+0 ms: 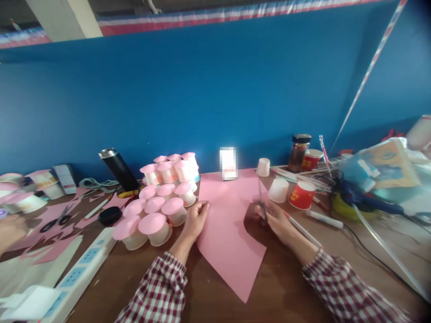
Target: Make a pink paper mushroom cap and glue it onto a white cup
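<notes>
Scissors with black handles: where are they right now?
In the head view, the black-handled scissors lie at the table's far left on pink paper scraps, left of the black oval object and well away from the left hand.

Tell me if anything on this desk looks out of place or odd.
Mostly a busy craft desk. The black flask leans at a steep tilt rather than standing, and the pink paper under the left hand has a curved bite cut out.

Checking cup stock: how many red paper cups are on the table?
2. One red cup stands right of the pink paper, near the right hand; another red cup stands behind it beside the dark jar. Clutter may hide more.
</notes>
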{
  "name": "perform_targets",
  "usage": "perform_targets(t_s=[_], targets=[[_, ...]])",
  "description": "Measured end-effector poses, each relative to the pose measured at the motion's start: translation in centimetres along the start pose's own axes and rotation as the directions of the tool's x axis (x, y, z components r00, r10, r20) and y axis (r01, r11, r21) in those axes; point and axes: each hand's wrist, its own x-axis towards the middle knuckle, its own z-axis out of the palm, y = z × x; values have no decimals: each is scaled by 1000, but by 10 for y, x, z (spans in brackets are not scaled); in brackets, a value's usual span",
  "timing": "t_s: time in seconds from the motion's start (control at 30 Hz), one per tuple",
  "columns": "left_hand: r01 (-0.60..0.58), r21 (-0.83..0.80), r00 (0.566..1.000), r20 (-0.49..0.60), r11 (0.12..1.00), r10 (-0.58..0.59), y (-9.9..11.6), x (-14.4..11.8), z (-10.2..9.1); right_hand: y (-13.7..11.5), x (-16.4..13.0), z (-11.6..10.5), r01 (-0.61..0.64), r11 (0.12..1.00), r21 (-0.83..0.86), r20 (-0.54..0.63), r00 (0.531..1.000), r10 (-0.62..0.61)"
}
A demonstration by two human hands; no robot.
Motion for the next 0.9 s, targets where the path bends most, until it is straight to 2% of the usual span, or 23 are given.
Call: perform_targets(t_s=[0.17, 0.27, 0.53, 0.73, 0.9], targets=[[13, -14, 990, -139, 1000, -14, 0, 3, -4, -8, -7, -1, 24, 985, -172, 131, 991, -1], [19, -24, 983, -182, 1000, -23, -2, 3, -4, -14, -9, 0, 58, 967, -249, 212, 977, -5], [10, -47, 978, -207, 999, -19, -4, 3, -4, -16, -10, -2, 77, 968, -239, 356, 934, 14], [40, -101, 984, -171, 994, -57, 0, 2, -3, -12, -9, -5, 48, 973, -226, 401, 915, 48], [61, -107, 984, -158, 992, -78, 0, 2, -4, -20, -11, -8, 75, 972, -224, 499, 865, 49]])
